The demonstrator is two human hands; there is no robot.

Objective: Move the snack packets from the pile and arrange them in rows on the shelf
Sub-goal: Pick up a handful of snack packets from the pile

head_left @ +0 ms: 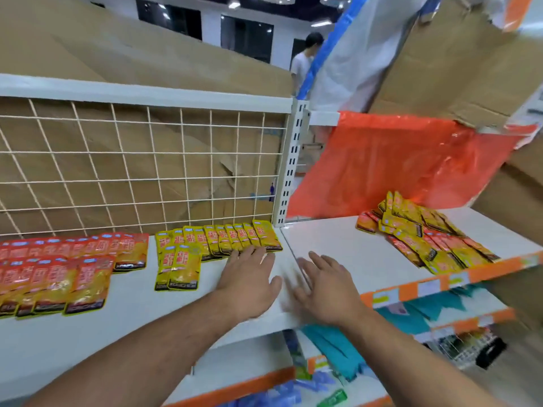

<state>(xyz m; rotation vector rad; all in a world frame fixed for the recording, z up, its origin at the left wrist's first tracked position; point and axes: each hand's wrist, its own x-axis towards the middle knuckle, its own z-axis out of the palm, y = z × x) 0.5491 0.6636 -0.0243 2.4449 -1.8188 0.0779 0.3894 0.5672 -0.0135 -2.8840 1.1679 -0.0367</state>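
White shelf bears rowed snack packets; left hand, right hand spread empty.

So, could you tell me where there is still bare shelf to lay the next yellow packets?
Bare shelf lies in front of the back yellow row, right of the two front yellow packets, around the left hand, and onward to the pile. A narrow strip separates red packets from yellow. Crowded: the red packets' end and the pile.

Bare left hand, right hand
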